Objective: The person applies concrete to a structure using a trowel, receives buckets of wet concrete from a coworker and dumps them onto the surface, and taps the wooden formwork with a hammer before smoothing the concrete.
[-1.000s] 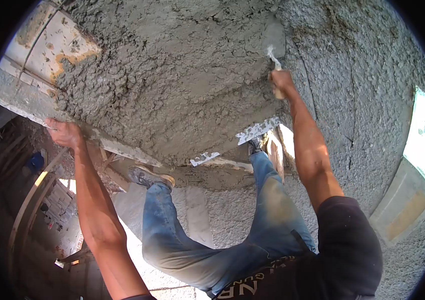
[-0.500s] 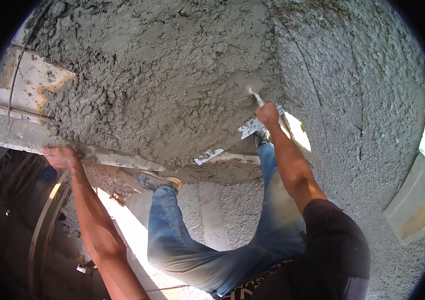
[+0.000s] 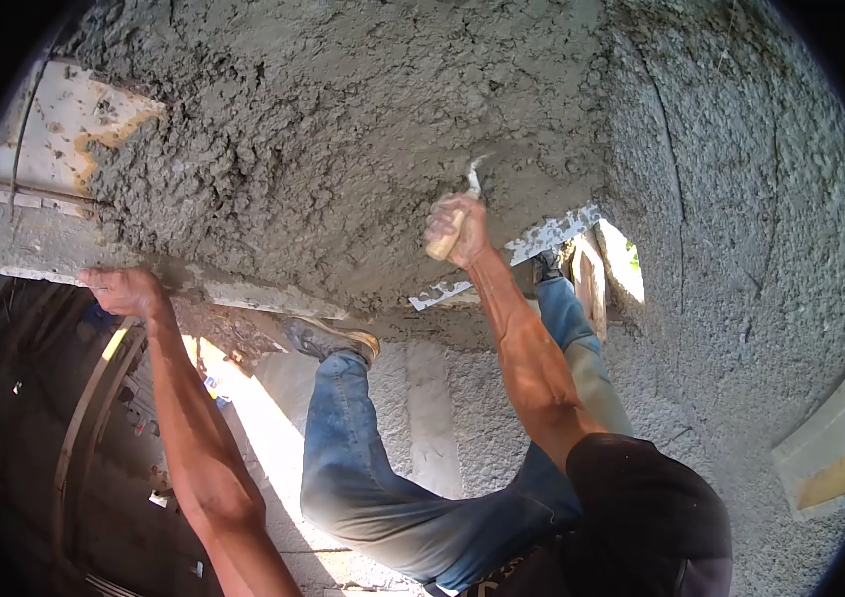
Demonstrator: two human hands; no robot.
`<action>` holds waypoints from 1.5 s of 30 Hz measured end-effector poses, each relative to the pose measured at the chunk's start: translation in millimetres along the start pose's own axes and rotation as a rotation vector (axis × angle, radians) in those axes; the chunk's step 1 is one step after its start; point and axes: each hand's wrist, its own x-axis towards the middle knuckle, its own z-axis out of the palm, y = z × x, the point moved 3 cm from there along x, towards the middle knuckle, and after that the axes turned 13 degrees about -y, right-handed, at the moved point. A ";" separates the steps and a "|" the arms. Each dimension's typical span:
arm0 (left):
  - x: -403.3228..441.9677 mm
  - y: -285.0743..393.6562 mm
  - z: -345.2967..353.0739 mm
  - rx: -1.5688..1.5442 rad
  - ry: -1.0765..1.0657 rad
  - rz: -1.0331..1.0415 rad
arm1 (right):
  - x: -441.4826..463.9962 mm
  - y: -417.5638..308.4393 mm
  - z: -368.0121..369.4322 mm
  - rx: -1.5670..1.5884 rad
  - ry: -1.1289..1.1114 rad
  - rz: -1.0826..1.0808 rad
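Observation:
Rough wet mortar (image 3: 323, 149) covers the large surface in front of me. My right hand (image 3: 459, 231) is closed round the wooden handle (image 3: 445, 242) of a trowel, over the lower middle of the mortar. The trowel's pale metal neck (image 3: 474, 177) shows above my fist, while its blade is hard to tell from the grey mortar. My left hand (image 3: 126, 293) grips the edge of a board (image 3: 34, 271) along the mortar's lower left side, its thumb side on top.
Speckled metal strips (image 3: 554, 234) lie along the mortar's lower edge, near my shoes (image 3: 331, 339). A rough grey wall (image 3: 721, 199) rises at the right. Bare panel (image 3: 64, 124) and a thin rod (image 3: 28, 124) are at upper left. Below left, long curved timber (image 3: 84, 418) stands over a dark drop.
My right hand has moved down and left across the mortar with the trowel, its wrist now turned. My left hand stays on the board edge. The view has shifted.

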 end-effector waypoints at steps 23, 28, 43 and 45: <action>-3.2 14.3 -9.2 -0.274 -0.028 -0.214 | 62.0 -140.3 264.5 -0.365 -0.180 -0.127; -5.0 31.9 -15.0 -0.296 -0.084 -0.281 | 4.3 -209.0 221.4 -1.816 0.505 -0.135; 12.3 -45.1 33.1 0.431 0.285 0.139 | -0.3 83.9 35.0 -0.385 0.107 0.166; 16.7 -39.9 32.9 0.516 0.306 0.135 | -4.5 89.2 50.0 -0.639 0.144 0.202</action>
